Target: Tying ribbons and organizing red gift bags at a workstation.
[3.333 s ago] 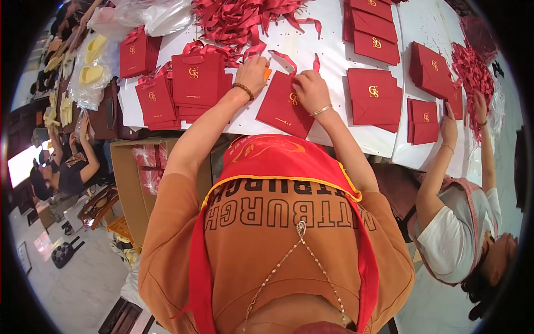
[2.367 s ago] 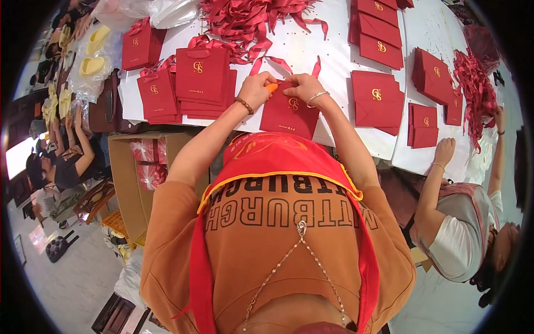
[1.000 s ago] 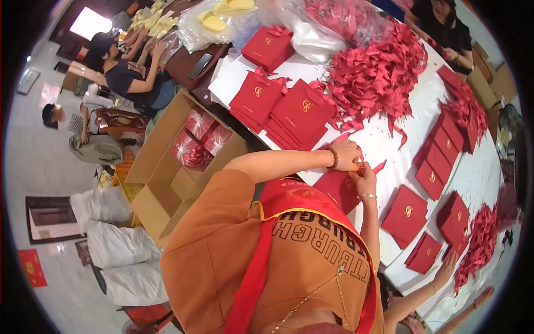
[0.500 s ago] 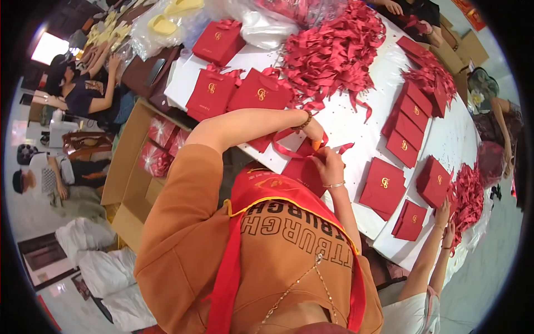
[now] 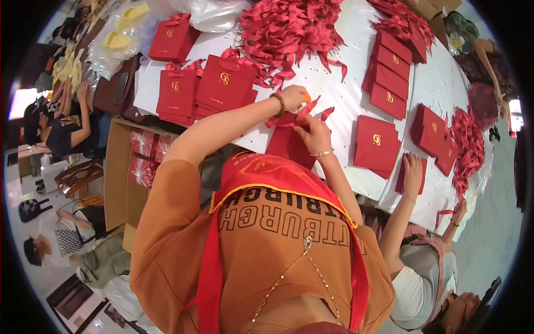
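Observation:
A red gift bag (image 5: 290,147) lies at the near edge of the white table in front of me. Over its top, a red ribbon (image 5: 315,104) runs between my hands. My left hand (image 5: 293,98), wearing a beaded bracelet, is closed on the ribbon, with something orange on a fingertip. Lower and to the right, my right hand (image 5: 315,136), with a bangle, pinches the ribbon close to the bag's top edge. The fingers partly hide the ribbon where it meets the bag.
Stacked red bags (image 5: 225,83) stand to the left, more bags (image 5: 377,146) to the right. A heap of ribbons (image 5: 292,33) lies beyond. At right, a co-worker's hand (image 5: 411,170) rests on a small red bag. An open carton (image 5: 118,172) with wrapped packs stands left of me.
The view has shifted, so the table's items sit further left and up. My left hand has drawn away from the right one. The co-worker's hand has come onto a small bag.

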A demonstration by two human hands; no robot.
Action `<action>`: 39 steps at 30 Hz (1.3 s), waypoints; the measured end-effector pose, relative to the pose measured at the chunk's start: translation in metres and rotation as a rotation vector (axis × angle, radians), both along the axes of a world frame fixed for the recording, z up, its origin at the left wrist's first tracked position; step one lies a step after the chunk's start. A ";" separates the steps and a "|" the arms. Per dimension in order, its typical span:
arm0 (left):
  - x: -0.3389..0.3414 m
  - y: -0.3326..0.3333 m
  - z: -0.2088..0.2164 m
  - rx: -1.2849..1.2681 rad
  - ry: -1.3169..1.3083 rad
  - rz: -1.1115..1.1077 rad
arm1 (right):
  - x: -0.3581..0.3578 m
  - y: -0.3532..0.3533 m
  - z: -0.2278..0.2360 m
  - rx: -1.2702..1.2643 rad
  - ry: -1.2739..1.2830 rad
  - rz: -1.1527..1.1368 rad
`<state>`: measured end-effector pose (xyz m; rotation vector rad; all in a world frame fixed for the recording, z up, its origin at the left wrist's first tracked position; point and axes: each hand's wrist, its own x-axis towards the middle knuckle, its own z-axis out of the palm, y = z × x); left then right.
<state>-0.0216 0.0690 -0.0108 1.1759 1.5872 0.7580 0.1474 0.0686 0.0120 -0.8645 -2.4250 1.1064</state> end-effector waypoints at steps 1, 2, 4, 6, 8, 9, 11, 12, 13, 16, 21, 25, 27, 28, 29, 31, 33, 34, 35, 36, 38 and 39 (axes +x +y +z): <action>-0.007 -0.005 -0.015 -0.069 -0.109 0.084 | 0.000 0.000 -0.002 0.033 0.044 0.014; -0.010 -0.008 -0.014 -0.141 -0.218 0.154 | 0.001 0.002 -0.006 0.064 0.087 0.014; -0.008 -0.033 -0.004 -0.094 -0.116 0.118 | 0.005 0.008 -0.011 0.063 0.043 0.013; -0.010 -0.056 0.011 -0.120 -0.037 -0.106 | 0.008 0.015 -0.018 -0.064 0.081 -0.025; -0.017 -0.073 0.020 0.122 0.184 -0.347 | 0.013 0.022 -0.030 -0.143 0.071 -0.037; -0.014 -0.080 0.030 -0.023 0.192 -0.337 | 0.019 0.023 -0.046 -0.305 0.029 -0.095; -0.011 -0.083 0.067 -0.198 0.318 -0.321 | 0.013 0.030 -0.056 -0.374 -0.028 -0.149; -0.020 -0.093 0.054 -0.056 0.371 -0.313 | 0.012 0.027 -0.054 -0.280 -0.059 -0.138; -0.025 -0.098 0.063 -0.030 0.331 -0.304 | 0.011 0.026 -0.055 -0.282 -0.080 -0.137; -0.044 -0.109 0.109 -0.133 0.132 -0.315 | 0.010 0.028 -0.056 -0.281 -0.054 -0.118; -0.075 -0.141 0.110 -0.122 -0.421 -0.069 | 0.012 0.035 -0.065 -0.302 -0.038 -0.124; -0.078 -0.142 0.107 0.145 -1.042 0.219 | -0.002 0.034 -0.054 -0.282 -0.132 -0.056; -0.063 -0.134 0.131 0.400 -1.132 0.290 | -0.013 0.025 -0.035 -0.224 -0.192 0.005; -0.058 -0.129 0.133 0.413 -1.129 0.301 | -0.018 0.023 -0.032 -0.219 -0.193 0.020; -0.056 -0.122 0.134 0.438 -1.027 0.341 | -0.023 0.021 -0.030 -0.190 -0.192 0.047; -0.058 -0.111 0.135 0.464 -0.920 0.384 | -0.029 0.021 -0.036 -0.197 -0.209 0.087; -0.065 -0.104 0.127 0.407 -1.059 0.390 | -0.032 0.020 -0.035 -0.176 -0.211 0.108; -0.064 -0.099 0.122 0.415 -1.057 0.395 | -0.033 0.021 -0.035 -0.158 -0.214 0.115; -0.062 -0.093 0.118 0.434 -1.085 0.423 | -0.033 0.021 -0.037 -0.154 -0.212 0.123; -0.061 -0.087 0.112 0.452 -1.113 0.451 | -0.032 0.022 -0.041 -0.154 -0.213 0.118; -0.053 -0.076 0.113 0.499 -1.306 0.349 | -0.033 0.021 -0.044 -0.158 -0.215 0.114; -0.045 -0.072 0.125 0.490 -1.205 0.451 | -0.033 0.020 -0.044 -0.154 -0.198 0.114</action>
